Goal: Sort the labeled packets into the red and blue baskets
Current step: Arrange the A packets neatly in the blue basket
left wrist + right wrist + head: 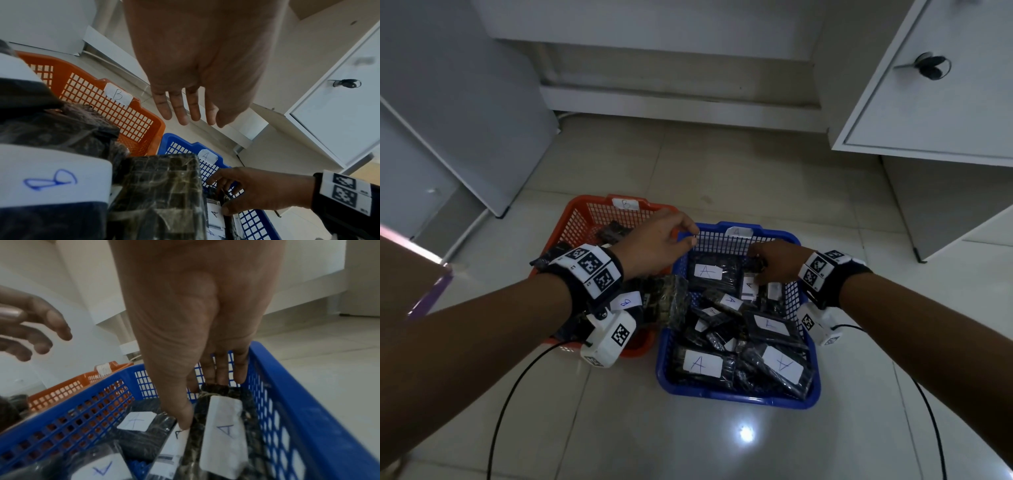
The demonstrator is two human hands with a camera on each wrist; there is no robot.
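Observation:
The red basket, tagged B, and the blue basket, tagged A, stand side by side on the floor. Both hold dark packets with white labels. My right hand reaches into the blue basket's far right corner. Its thumb and fingers pinch the end of a packet labelled A, which stands on edge against the basket wall. My left hand hovers over the two baskets' adjoining far rims, and its fingers are straight and hold nothing. A packet labelled B lies under my left wrist.
A dark packet lies across the adjoining rims of the two baskets. A white cabinet door with a key stands open at the far right, and a grey panel leans at the left. Black cables trail over the glossy tiles.

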